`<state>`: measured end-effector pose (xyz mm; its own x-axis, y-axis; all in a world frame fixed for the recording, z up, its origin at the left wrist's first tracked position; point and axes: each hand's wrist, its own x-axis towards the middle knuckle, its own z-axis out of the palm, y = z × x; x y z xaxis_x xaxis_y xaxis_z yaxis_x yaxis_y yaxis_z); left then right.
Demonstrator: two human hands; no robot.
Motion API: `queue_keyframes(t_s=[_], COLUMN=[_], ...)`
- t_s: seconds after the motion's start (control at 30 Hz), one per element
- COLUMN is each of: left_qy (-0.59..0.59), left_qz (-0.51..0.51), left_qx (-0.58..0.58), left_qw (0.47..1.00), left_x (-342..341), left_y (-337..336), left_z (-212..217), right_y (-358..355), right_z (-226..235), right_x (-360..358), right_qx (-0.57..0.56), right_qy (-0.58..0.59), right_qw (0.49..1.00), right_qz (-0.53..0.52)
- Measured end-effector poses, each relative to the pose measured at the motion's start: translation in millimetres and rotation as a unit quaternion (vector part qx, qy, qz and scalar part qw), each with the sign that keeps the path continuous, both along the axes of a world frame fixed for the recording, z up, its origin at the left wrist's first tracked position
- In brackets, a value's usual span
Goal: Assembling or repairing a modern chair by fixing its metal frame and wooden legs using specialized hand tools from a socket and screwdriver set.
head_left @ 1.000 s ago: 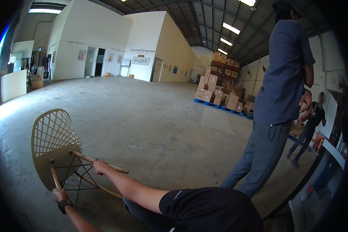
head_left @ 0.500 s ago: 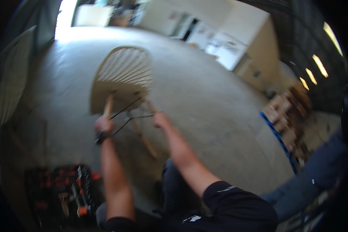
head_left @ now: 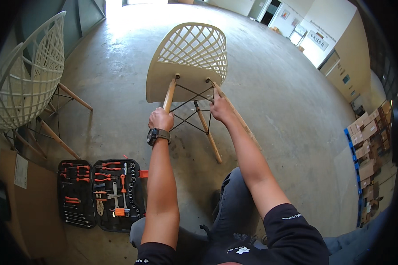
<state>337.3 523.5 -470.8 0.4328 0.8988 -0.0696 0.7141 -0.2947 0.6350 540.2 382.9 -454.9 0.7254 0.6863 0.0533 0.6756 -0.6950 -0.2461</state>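
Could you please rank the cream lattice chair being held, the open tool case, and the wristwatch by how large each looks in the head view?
1. Cream lattice chair, largest.
2. Open tool case, clearly smaller, though it lies nearer the camera.
3. Wristwatch on the left hand, smallest by far.

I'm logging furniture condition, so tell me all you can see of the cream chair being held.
The cream chair has a plastic-looking shell with a lattice back, pale wooden legs and thin dark wire bracing. It lies tipped on the concrete floor, underside toward the person. The left hand grips one leg; the right hand rests on another near the shell.
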Motion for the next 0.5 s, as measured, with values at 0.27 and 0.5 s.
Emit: queue_keyframes(t_s=[0.27, 0.5], left_qy=[-0.074, 0.010], left_qz=[-0.019, -0.018], left_qx=[-0.080, 0.004], left_qw=[0.994, 1.000], left_x=[-4, 3], left_y=[22, 6], left_z=[-29, -11], right_y=[28, 16], right_z=[-17, -24], right_x=[-3, 5], right_qx=[-0.037, -0.050], right_qy=[0.050, 0.002], right_qw=[0.998, 0.998], right_qz=[0.028, 0.024])
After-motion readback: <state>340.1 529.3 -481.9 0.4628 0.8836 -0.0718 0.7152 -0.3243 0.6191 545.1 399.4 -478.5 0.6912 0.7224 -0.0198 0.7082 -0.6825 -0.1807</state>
